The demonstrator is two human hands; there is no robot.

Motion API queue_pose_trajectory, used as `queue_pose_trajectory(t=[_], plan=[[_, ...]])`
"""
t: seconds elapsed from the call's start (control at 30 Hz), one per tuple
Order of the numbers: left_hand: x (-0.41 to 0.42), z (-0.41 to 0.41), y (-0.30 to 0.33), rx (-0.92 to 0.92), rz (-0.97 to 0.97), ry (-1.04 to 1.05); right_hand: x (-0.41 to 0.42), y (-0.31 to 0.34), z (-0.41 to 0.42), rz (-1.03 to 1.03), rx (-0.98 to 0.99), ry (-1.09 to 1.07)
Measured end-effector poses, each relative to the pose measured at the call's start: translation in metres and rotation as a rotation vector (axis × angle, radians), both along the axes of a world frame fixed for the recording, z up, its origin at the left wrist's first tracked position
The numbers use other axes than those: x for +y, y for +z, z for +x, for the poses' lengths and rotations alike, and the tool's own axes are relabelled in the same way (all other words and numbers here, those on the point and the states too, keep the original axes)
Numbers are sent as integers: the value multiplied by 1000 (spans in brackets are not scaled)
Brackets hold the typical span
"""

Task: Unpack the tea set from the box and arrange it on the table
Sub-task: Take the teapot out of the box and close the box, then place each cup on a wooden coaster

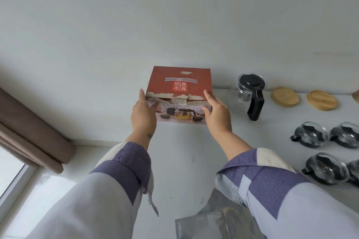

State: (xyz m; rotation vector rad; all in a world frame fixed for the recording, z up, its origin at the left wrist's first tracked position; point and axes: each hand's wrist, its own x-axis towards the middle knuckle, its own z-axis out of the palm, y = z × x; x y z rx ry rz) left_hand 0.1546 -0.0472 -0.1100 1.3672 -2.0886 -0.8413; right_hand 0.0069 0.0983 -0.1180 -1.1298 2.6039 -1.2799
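The white table (184, 161) fills the lower half of the view and meets a plain white wall at 12 o'clock. A brown curtain (29, 132) hangs at 9 o'clock, beside a window.

The red tea set box (178, 87) stands at the centre of the view, slightly toward 12 o'clock, at the far edge of the table against the wall. Its long axis runs from 9 to 3 o'clock. The closed top carries a slotted handle and faces up; its front edge is torn. The printed front panel, showing a teapot and cups, points toward 6 o'clock, at the person.

Both arms, in blue and purple sleeves (124, 170), extend from 6 o'clock. The left hand (143, 114) lies flat against the box's left front corner, fingers straight and together. The right hand (217, 112) presses the right front corner, thumb on the front panel and fingers over the top edge. The box is clamped between the two open palms; neither hand is curled closed.

A crumpled clear plastic bag (219, 219) lies at 6 o'clock, partly under the right sleeve.

At 2 o'clock a glass teapot (250, 95) stands upright, black lid on, black handle pointing toward 5 o'clock. Two round wooden coasters (284, 96) lie flat just beyond it toward 3 o'clock.

At 4 o'clock four glass cups (312, 136) with black holders sit in two rows, handles pointing toward 8 o'clock; the right-hand pair is cut off by the frame edge.
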Motion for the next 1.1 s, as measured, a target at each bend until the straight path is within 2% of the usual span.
queue_pose_trajectory(t=[0.3, 0.5, 0.63, 0.8, 0.97, 1.1], plan=[[-29, -32, -1, 2, 26, -59, -27, 9, -32, 52, -35, -45], [-15, -33, 0, -141, 49, -63, -15, 15, -30, 171, -114, 25], [19, -36, 2, -274, -95, 26, 12, 27, -25, 266, -104, 59], [75, -61, 11, -327, -220, 8, 54, 44, -42, 209, -109, -17], [136, -103, 13, -433, -176, -334, 109, 60, -76, 127, -71, -156], [184, -137, -2, -536, -80, -603, 149, 57, -115, 170, -81, -210]])
